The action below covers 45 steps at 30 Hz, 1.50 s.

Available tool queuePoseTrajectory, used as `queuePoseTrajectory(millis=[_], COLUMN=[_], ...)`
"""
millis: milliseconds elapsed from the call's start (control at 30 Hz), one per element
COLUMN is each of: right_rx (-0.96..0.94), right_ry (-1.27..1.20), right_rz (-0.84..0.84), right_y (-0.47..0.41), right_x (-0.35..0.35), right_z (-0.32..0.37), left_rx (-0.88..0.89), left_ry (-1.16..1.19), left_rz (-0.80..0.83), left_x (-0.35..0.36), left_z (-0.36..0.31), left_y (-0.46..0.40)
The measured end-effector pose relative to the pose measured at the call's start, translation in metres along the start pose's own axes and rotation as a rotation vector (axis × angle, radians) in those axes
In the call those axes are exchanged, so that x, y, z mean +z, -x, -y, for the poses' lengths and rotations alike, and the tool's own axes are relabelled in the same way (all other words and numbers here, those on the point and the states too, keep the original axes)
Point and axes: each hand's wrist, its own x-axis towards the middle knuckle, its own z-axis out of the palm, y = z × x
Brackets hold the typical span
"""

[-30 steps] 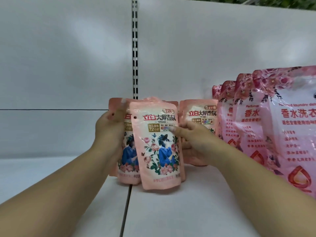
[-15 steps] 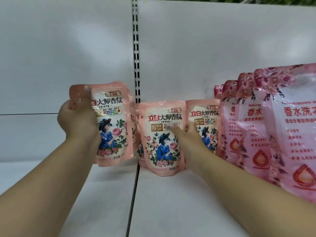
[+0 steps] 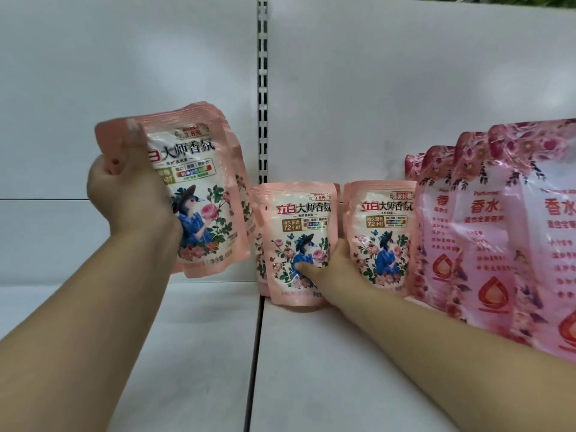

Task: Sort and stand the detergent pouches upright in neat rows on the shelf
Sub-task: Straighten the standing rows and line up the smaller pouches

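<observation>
My left hand (image 3: 131, 194) grips a small stack of pale pink detergent pouches (image 3: 202, 194) by their left edge and holds them in the air, left of the shelf's slotted upright. A matching small pouch (image 3: 299, 235) stands upright on the white shelf (image 3: 311, 369), with more pouches behind it. My right hand (image 3: 330, 269) holds that standing pouch at its lower right, thumb across the front. Another small pouch (image 3: 381, 232) stands just to its right.
A row of large darker pink pouches (image 3: 486, 232) stands along the right side, reaching towards me. A slotted metal upright (image 3: 262, 88) divides the white back panel. A seam (image 3: 257, 353) splits the shelf into two boards.
My left hand has lifted its stack of pouches up and to the left, away from the standing group. My right hand has slid down from the front pouch's top to its lower right.
</observation>
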Motion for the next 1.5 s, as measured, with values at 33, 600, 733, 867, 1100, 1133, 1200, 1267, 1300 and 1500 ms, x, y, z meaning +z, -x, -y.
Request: queuePoseTrajectory(millis=[33,600,733,867,1100,1133,1200,1267,1300,1500], right_rx=[-0.024,-0.183,-0.408,-0.422,-0.140,-0.108,-0.085,-0.070,-0.097,-0.369], right_ry=[-0.011,-0.061,-0.238,-0.165,-0.779,-0.887,-0.984,-0.931,-0.815,-0.287], right_rz=[-0.003,-0.035,-0.152,-0.113,0.085,0.102,0.151,0.214,0.214,-0.199], right_y=[0.001,0.015,0.031,0.036,0.032,0.030,0.030,0.031,0.034,0.045], right_x=[0.000,-0.035,-0.042,-0.035,-0.044,-0.046,-0.051,-0.049,-0.048,-0.051], right_z=[-0.002,0.016,0.034,0.034,0.036,0.036,0.038,0.039,0.041,0.033], left_rx=[-0.023,-0.114,-0.113,-0.191,-0.403,-0.427,-0.461,-0.482,-0.491,-0.533], left_ry=[0.004,0.224,0.168,0.131,-0.018,-0.034,-0.093,-0.154,-0.174,-0.170], left_rz=[-0.008,0.050,0.157,0.204,0.315,0.338,0.405,0.453,0.458,0.362], left_x=[0.000,0.008,0.015,0.018,0.014,0.014,0.013,0.012,0.012,0.012], left_z=[0.001,-0.037,-0.041,-0.039,-0.011,-0.008,-0.002,0.006,0.009,0.011], left_y=[0.001,0.014,0.039,0.051,0.076,0.078,0.084,0.093,0.097,0.091])
